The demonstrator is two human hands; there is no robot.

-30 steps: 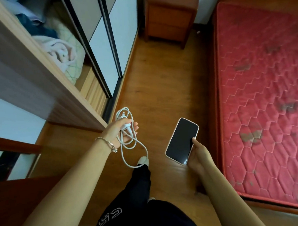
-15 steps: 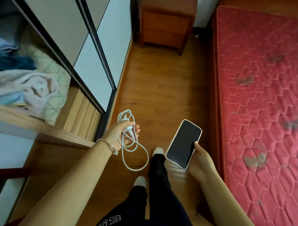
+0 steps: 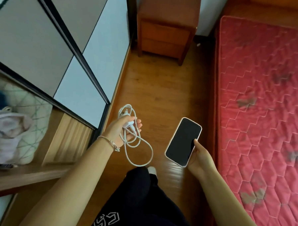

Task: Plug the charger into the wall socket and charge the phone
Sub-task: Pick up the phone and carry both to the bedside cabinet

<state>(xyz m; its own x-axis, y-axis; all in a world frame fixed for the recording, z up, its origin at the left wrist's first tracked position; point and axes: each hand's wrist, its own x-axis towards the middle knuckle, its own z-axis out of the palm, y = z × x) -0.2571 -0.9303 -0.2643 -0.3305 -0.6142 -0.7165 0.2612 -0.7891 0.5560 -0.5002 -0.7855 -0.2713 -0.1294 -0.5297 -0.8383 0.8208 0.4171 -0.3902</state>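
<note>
1. Your left hand [image 3: 121, 131] grips one white charger [image 3: 129, 124]. Your curled fingers hide most of its body, and its cable [image 3: 125, 142] hangs in loops below.
2. Your right hand [image 3: 200, 155] holds one phone [image 3: 183, 142], dark screen up, above the wooden floor [image 3: 156, 89].
</note>
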